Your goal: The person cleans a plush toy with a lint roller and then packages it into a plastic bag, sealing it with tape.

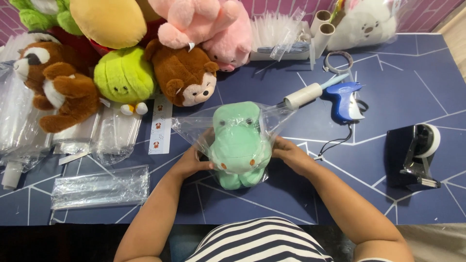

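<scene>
Plush [239,145], green, lies mid-counter [398,77] between both hands, long axis running away from the person, head half inside a clear bag [194,127]. Left hand [191,162] grips plush and bag (fingers closed); right hand [290,154] pinches the opposite side, equally near.

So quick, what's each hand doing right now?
Left hand: closed on the bag around the green plush.
Right hand: closed on the bag's other side.
</scene>
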